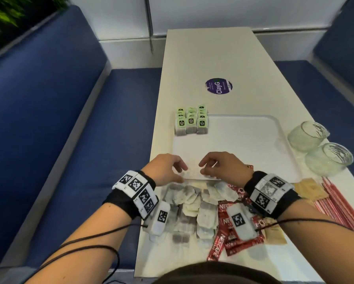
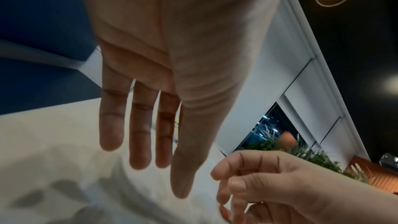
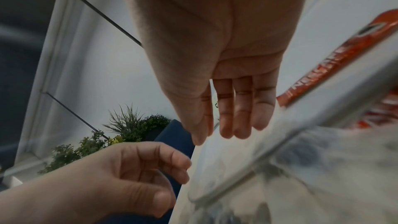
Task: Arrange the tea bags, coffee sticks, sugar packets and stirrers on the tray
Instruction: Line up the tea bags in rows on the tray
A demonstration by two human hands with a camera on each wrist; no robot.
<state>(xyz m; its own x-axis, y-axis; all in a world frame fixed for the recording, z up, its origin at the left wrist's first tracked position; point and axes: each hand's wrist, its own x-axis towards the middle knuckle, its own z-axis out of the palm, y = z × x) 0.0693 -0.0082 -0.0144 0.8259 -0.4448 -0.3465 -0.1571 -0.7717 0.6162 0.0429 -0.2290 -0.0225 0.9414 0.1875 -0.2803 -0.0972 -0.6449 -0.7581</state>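
Observation:
A white tray [image 1: 243, 144] lies on the long table. Green-tagged tea bags [image 1: 191, 121] stand in three neat rows at its far left corner. Loose tea bags [image 1: 190, 203] are heaped in front of the tray, with red coffee sticks [image 1: 229, 220] to their right; one coffee stick [image 3: 344, 54] shows in the right wrist view. Brown sugar packets [image 1: 309, 189] and striped stirrers [image 1: 340, 201] lie further right. My left hand [image 1: 172, 169] [image 2: 150, 159] and right hand [image 1: 211, 165] [image 3: 226, 125] hover side by side over the tray's near rim, fingers relaxed, holding nothing I can see.
Two empty glass cups [image 1: 307, 136] [image 1: 330, 158] stand just right of the tray. A round purple sticker [image 1: 218, 87] sits on the table beyond it. Blue bench seats [image 1: 90, 140] flank the table on both sides.

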